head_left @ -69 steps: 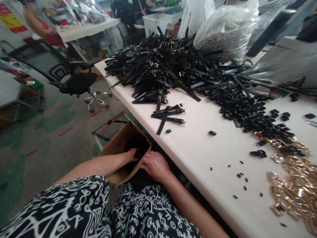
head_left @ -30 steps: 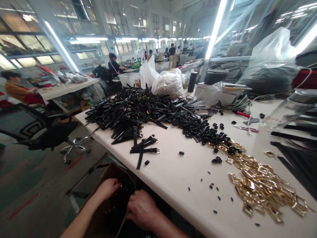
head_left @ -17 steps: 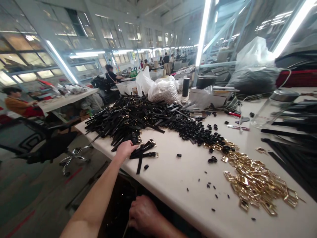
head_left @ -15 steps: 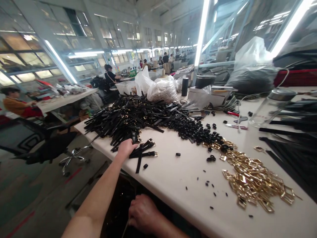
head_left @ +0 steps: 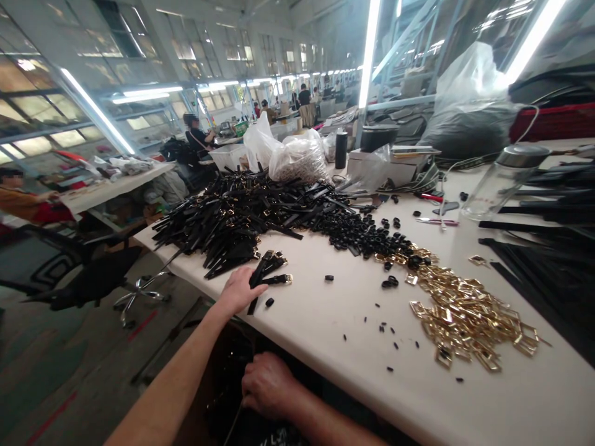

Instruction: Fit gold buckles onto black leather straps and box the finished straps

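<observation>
At the near left edge of the table, my left hand (head_left: 242, 290) is closed around a few black buckle straps (head_left: 261, 269). Their gold buckles point away to the right, and one strap end hangs below the fingers. Just beyond lies a big heap of black straps (head_left: 223, 217) with gold buckles. My right hand (head_left: 268, 385) is curled into a fist below the table edge. A thin pale line runs down from that fist; what it grips is hidden. A single black loop (head_left: 269, 302) sits close to my left hand.
Black loops (head_left: 367, 235) and gold rectangular rings (head_left: 469, 316) are piled across the pale table (head_left: 344, 396). A glass jar (head_left: 504, 183), black strips (head_left: 539, 285) and plastic bags (head_left: 302, 158) stand or lie farther back. An office chair (head_left: 83, 272) is at the left; people work beyond.
My left hand has moved slightly right and back from the heap's edge onto the small group of straps, and now grasps them. The right hand stays low; the view has shifted a little.
</observation>
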Available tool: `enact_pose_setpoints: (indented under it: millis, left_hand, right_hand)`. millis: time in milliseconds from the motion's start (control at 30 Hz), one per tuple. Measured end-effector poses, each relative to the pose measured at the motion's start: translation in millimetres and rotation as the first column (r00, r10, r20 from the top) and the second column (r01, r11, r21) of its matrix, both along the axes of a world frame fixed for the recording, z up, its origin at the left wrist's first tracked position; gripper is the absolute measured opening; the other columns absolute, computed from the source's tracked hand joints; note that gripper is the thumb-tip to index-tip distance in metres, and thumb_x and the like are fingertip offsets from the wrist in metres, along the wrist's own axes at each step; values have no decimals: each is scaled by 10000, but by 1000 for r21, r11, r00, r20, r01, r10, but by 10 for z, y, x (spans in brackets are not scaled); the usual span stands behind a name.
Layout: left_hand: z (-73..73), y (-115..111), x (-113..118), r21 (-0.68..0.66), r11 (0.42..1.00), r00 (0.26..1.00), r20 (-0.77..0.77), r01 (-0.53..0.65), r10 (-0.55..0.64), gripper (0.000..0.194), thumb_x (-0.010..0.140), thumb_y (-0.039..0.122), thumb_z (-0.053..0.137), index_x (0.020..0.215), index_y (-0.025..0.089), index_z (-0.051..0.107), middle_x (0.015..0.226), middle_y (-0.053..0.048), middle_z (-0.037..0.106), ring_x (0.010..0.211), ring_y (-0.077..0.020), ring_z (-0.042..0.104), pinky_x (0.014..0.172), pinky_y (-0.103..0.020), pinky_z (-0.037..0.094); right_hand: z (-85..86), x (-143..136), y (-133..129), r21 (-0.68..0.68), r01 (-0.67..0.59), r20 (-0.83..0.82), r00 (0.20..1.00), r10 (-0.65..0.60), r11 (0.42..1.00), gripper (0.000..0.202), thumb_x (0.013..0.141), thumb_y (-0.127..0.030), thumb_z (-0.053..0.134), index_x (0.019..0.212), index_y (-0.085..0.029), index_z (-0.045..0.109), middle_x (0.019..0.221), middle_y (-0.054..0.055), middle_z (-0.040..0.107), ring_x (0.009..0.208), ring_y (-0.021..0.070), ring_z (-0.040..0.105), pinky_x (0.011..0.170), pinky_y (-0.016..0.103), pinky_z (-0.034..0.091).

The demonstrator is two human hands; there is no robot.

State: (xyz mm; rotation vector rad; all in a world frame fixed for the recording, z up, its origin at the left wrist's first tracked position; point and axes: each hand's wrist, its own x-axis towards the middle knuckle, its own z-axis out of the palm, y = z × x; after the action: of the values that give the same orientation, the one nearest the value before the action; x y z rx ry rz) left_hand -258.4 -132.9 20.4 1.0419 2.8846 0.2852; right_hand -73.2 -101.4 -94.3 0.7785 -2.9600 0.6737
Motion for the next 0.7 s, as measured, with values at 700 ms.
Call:
enact_pose_setpoints:
  millis: [700]
  left_hand:
    - [158, 65, -284, -293, 942, 970, -219, -165, 101, 391, 812, 217, 519, 1183, 118, 594, 1270, -207, 596, 1213, -343, 530, 1010, -438, 404]
  right_hand:
    - [-233, -102, -104, 82, 3, -13, 1000, -2, 997, 284, 768, -531, 723, 786, -249, 753, 756, 18, 719, 715, 219, 627, 553, 322, 373]
